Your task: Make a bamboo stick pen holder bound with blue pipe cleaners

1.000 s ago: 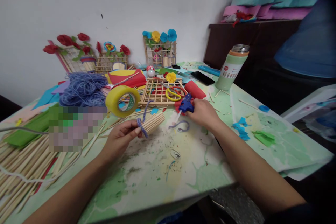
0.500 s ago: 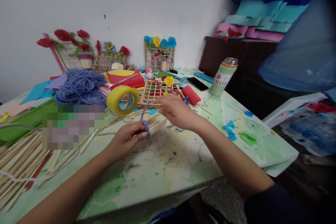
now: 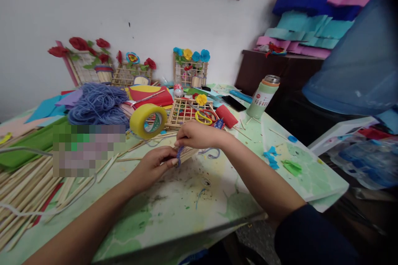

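Short wooden sticks (image 3: 188,154) are gathered in a bundle, with purple-blue yarn (image 3: 178,158) wound around one end. The fingers and thumb of my left hand (image 3: 151,168) are closed on that wrapped end. Right above it, my right hand (image 3: 199,136) is bent over the bundle, its fingertips pinched on the yarn at the top of the wrap. A loose length of the yarn curls on the table to the right of the bundle. My right hand covers part of the sticks.
A yellow tape roll (image 3: 148,121), a yarn heap (image 3: 98,103) and a stick lattice (image 3: 186,112) with scissors (image 3: 203,116) lie beyond my hands. Long sticks (image 3: 27,194) spread at left. A green bottle (image 3: 263,97) stands at the back right. Paper scraps (image 3: 271,157) lie on the right.
My right hand has come down and left onto the wrapped end; its fingers have closed on the yarn, which stood up loose before. My left hand keeps its hold. The view has shifted slightly.
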### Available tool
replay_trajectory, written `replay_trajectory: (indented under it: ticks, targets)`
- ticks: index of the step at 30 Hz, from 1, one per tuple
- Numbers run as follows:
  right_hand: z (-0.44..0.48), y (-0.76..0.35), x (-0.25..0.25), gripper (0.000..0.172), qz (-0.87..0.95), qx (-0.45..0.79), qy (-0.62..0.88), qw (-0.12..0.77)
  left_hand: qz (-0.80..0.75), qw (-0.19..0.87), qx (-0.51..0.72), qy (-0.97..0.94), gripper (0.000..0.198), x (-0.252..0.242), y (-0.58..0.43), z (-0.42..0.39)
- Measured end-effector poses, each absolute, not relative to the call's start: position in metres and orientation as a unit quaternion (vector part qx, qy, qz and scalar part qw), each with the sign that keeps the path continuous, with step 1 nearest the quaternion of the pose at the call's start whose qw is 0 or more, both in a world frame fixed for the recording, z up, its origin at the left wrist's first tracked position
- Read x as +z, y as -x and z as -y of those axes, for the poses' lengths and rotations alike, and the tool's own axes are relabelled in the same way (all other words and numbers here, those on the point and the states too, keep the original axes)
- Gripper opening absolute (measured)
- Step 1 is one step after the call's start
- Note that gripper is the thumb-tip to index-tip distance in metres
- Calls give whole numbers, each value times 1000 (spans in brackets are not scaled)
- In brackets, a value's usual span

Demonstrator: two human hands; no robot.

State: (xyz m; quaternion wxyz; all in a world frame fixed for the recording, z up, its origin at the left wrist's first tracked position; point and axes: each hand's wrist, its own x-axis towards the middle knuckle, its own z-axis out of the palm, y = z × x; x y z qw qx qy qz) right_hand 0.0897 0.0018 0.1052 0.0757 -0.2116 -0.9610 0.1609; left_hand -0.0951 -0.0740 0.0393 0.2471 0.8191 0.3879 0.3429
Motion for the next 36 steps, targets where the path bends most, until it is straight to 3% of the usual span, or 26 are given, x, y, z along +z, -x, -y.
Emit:
replay_trajectory:
  ticks: [13,18,22,29,36]
  targets:
    - [17,-89,118,18,964,25,259,58,-431,278,312,-800,21,34,100,69]
    - [19,-97,115,27,958,47,278,57,-439,278,315,-794,21,36,101,69]
    - [22,-99,113,18,959,72,261,81,-445,270,308,-797,22,33,101,68]
    - [31,-95,118,24,951,-3,299,82,-442,254,330,-795,19,35,102,69]
    - [28,-102,100,29,918,37,365,151,-437,329,389,-741,19,40,100,72]
